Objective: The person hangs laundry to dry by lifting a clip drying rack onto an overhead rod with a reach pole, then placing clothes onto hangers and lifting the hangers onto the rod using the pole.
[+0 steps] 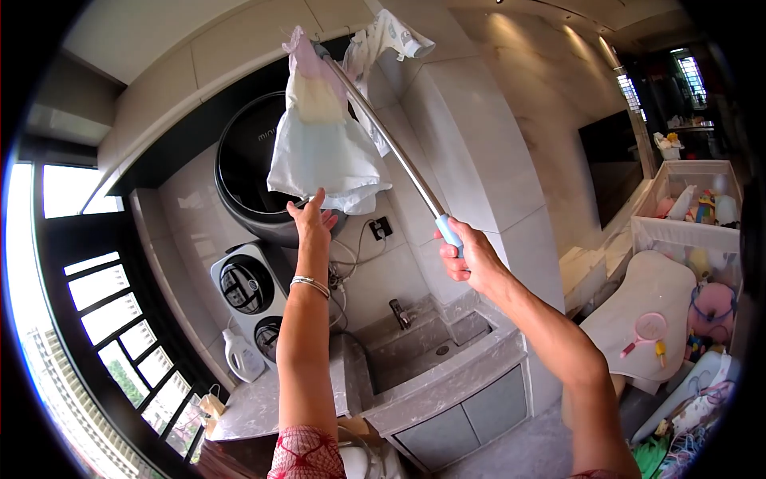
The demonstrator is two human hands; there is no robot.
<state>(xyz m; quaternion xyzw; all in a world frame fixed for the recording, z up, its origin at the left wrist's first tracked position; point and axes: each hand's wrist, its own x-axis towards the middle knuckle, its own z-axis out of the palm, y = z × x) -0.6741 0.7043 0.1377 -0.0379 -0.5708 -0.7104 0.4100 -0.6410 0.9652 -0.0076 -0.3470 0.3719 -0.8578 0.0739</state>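
A pale pink, yellow and white dress (319, 136) hangs high in front of me. My right hand (471, 254) is closed around the light blue handle of a metal clothes pole (391, 144), which slants up to the left. The pole's tip reaches the top of the dress; how it meets the hanger there is too small to tell. Just under the dress's hem is my left hand (313, 219), raised with fingers spread; whether a fingertip touches the cloth I cannot tell. Beside the dress hangs a white printed garment (391, 40).
Behind the dress is a round black wall-mounted machine (243, 152). Below stand a stone sink (423, 351) with a faucet (400, 314), a detergent bottle (242, 355) and a two-drum appliance (247, 283). A window (120, 319) lies left; a white table (638, 311) with toys lies right.
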